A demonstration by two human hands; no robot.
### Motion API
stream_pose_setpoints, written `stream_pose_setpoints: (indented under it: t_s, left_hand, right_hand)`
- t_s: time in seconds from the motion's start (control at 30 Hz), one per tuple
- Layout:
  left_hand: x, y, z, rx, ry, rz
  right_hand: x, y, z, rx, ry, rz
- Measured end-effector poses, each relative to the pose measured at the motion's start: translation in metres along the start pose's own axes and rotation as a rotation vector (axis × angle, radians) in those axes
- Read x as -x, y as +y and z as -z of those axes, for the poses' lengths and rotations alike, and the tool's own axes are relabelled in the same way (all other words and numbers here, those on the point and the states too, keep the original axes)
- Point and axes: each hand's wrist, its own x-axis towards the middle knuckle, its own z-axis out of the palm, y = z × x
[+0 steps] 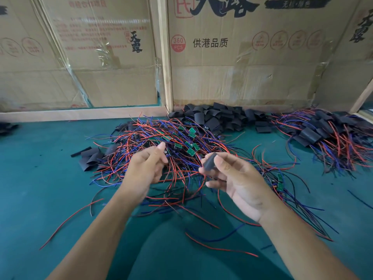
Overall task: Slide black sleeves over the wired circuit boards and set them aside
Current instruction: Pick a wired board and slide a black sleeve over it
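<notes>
Viewing from head camera: one view only; both hands work above a green bench (40,168).
Right hand (232,178): pinches one black sleeve (210,161) between thumb and fingertips, held above the near edge of the wire heap.
Left hand (145,168): blurred; fingers curled over the heap; something small and dark shows at the fingertips, but whether it holds a board or wire cannot be told.
Unsleeved stock: pile of wired circuit boards (181,142) with red and blue leads, centre of bench, directly beyond the hands.
Sleeve supply: loose black sleeves (218,118) heaped behind the pile, against the cardboard boxes (222,57); a few more (90,158) lie left of it.
Finished stock: sleeved units (323,134) stacked at far right, well apart from the hands.
Step in hand (judged): fetching a board to meet the held sleeve.
Risk, tangling: leads interlock, so lifting one board may drag neighbours off the pile.
Risk, snagging: a flattened sleeve mouth may catch a board corner or fold a lead back.
</notes>
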Motion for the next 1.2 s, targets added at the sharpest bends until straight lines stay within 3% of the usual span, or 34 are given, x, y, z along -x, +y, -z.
stream_pose_setpoints:
  t_s: [0.07, 0.13, 0.23, 0.37, 0.77, 0.9, 1.03, 1.2]
  left_hand:
    - [-0.004, 0.0, 0.022, -0.464, 0.186, -0.152]
    - [-0.005, -0.003, 0.035, -0.827, 0.254, -0.255]
    - [-0.002, -0.005, 0.03, -1.139, 0.134, -0.398]
    - [-0.001, -0.011, 0.02, -1.385, -0.001, -0.371]
    - [-0.002, -0.008, 0.029, -1.493, -0.02, -0.11]
    - [0.005, 0.0, 0.027, -1.503, 0.02, -0.161]
    - [0.016, 0.016, 0.024, -1.357, 0.234, -0.26]
    - [0.023, 0.036, 0.027, -1.041, 0.253, -0.257]
  right_hand:
    - [-0.003, -0.004, 0.006, -0.049, 0.093, 0.015]
    - [-0.005, -0.004, 0.008, -0.064, 0.153, 0.02]
    - [-0.005, -0.001, 0.008, -0.048, 0.167, 0.001]
    - [-0.004, -0.002, 0.01, 0.016, 0.173, -0.018]
    - [-0.005, 0.002, 0.01, 0.118, 0.238, -0.049]
    - [-0.005, -0.001, 0.009, 0.121, 0.254, -0.062]
    - [-0.006, -0.004, 0.012, 0.121, 0.288, -0.061]
    - [-0.008, -0.002, 0.012, 0.137, 0.283, -0.065]
